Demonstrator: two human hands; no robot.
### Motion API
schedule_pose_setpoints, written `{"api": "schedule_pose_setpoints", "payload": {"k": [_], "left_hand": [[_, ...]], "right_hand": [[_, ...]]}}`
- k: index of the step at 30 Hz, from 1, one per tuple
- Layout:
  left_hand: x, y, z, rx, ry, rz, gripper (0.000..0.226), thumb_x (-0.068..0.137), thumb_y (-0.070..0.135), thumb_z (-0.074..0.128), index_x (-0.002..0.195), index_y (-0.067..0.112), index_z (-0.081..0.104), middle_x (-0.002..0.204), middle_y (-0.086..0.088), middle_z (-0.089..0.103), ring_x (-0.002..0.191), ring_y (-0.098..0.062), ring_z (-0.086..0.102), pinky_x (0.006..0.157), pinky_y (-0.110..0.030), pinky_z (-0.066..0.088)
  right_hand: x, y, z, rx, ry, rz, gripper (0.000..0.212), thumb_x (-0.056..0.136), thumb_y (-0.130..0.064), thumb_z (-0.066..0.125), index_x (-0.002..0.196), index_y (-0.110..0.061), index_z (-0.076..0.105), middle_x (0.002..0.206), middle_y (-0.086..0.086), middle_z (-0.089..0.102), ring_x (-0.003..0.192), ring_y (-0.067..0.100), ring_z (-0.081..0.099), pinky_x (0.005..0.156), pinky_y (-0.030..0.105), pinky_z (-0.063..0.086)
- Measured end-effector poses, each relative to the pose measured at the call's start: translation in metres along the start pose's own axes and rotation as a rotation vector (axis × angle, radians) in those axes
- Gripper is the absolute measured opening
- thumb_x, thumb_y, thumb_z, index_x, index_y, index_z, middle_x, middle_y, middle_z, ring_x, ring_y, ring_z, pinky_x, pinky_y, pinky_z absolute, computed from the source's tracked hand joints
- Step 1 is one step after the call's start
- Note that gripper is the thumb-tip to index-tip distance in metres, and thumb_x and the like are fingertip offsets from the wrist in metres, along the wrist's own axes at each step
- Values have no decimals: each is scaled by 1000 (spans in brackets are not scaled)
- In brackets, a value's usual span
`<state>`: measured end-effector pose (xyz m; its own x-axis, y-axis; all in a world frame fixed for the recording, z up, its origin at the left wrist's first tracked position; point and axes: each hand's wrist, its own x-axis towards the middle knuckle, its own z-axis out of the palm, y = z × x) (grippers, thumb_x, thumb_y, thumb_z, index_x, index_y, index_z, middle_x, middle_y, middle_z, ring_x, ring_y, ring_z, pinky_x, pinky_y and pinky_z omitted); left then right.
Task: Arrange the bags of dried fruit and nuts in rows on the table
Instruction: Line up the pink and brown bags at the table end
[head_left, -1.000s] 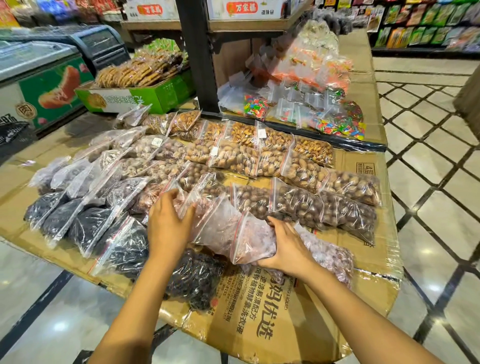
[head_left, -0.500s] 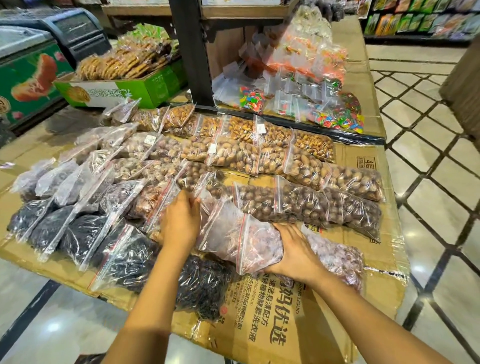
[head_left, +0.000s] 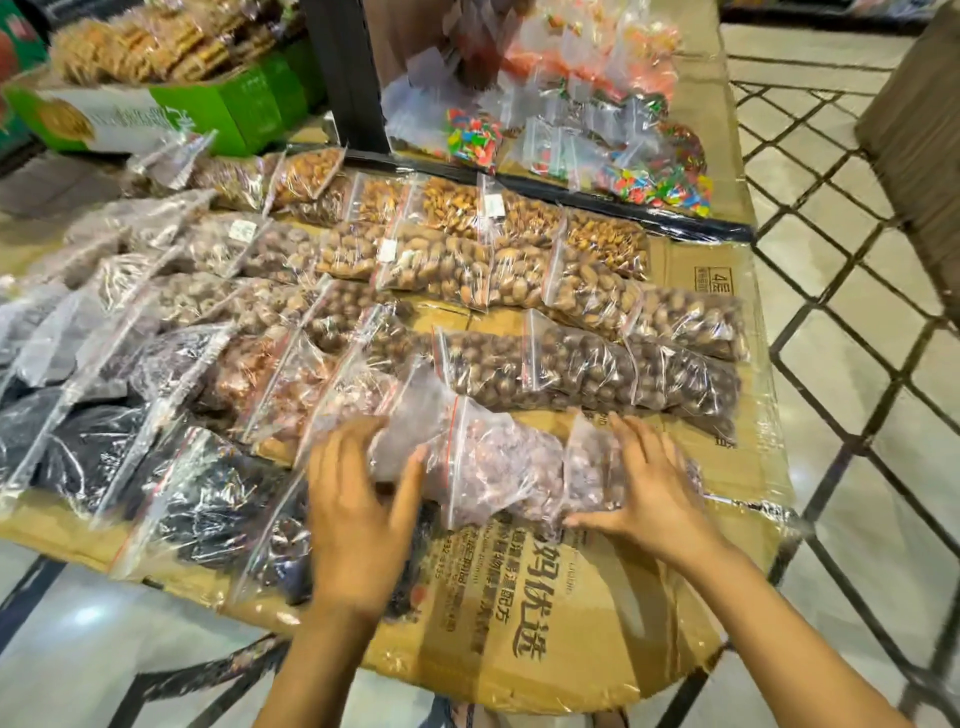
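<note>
Clear zip bags of nuts and dried fruit lie in rows on the cardboard-covered table (head_left: 545, 623). At the near edge sits a bag of pinkish nuts (head_left: 498, 467), with a smaller bag (head_left: 592, 467) overlapping its right end. My left hand (head_left: 358, 509) rests with spread fingers at this bag's left end, the thumb touching it. My right hand (head_left: 649, 493) lies flat on the smaller bag, thumb along its near edge. Behind them runs a row of round brown nuts (head_left: 571, 369), then a row of lighter nuts (head_left: 452, 265). Dark dried fruit bags (head_left: 208, 493) fill the near left.
Bags of coloured candy (head_left: 649, 182) are heaped at the back beyond a black bar. A black post (head_left: 348, 73) rises at the back, and a green box of biscuits (head_left: 234, 104) stands to its left. Tiled floor (head_left: 857, 415) borders the table's right edge.
My left hand came back from the farther bags to the pinkish bag's left end. My right hand let go of its grip and flattened on the right end. The view moved closer.
</note>
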<state>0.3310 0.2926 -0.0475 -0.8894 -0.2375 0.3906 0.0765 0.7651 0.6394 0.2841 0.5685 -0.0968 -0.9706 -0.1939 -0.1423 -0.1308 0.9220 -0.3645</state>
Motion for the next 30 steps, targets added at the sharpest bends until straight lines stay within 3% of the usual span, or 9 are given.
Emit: {"api": "schedule_pose_setpoints", "payload": {"k": [4,8,10,12,18,23,26,28,30], "left_hand": [[-13,28,55,302,-339,271,82,82,67,53,142,14,36,153,-12,33,142,-33,29,114,-50,27],[-10,33,94,642,-605,298,122,40,65,86,143,14,43,144,-24,45,131,-44,44,104,-57,40],[-1,36,98,773,-613,313,120,20,44,95,130,12,59,116,-27,62,105,-45,61,84,-51,52],[10,39,97,822,-577,381,110,20,33,96,123,13,60,97,-22,62,86,-39,59,69,-43,53],[7,44,81,824,-436,517,94,46,33,93,125,17,44,104,-21,60,88,-34,55,67,-41,46],[-1,32,64,897,-523,293,107,47,68,80,142,37,42,137,-25,49,121,-46,50,91,-53,49],[-4,44,68,821,-561,174,117,49,82,60,151,36,26,155,-24,25,138,-46,31,109,-57,32],[-11,57,70,654,-460,-45,113,61,84,49,153,29,13,157,-20,21,141,-39,28,113,-54,30],[-17,65,73,486,-218,-263,97,77,75,47,148,11,27,144,-21,41,130,-36,44,107,-50,40]], "right_hand": [[-4,28,-6,-140,-74,-44,133,47,-88,58,150,-16,13,151,5,28,136,24,26,112,34,20],[4,40,-9,-145,-109,-117,128,54,-83,61,149,-14,12,151,7,29,137,24,28,113,34,21],[10,46,-11,-93,-102,-117,124,55,-84,58,148,-13,17,150,7,33,136,24,32,113,36,22],[13,53,-11,-15,-64,-123,115,58,-80,60,145,-12,27,146,7,41,132,24,38,112,35,26],[8,67,-3,71,-25,-193,112,47,-79,45,136,-12,42,136,6,48,128,25,38,112,39,25],[-1,79,1,268,109,-184,104,45,-77,55,124,-9,53,122,6,57,116,26,50,104,43,37],[-2,81,2,355,132,-180,100,46,-72,58,121,-7,55,119,9,59,113,27,53,100,45,40],[-2,80,-1,447,137,-167,96,45,-67,60,121,-9,55,117,8,58,111,26,52,97,39,41],[-4,76,-7,574,154,-150,86,45,-59,62,117,-14,53,111,2,54,106,20,50,90,22,38]]}}
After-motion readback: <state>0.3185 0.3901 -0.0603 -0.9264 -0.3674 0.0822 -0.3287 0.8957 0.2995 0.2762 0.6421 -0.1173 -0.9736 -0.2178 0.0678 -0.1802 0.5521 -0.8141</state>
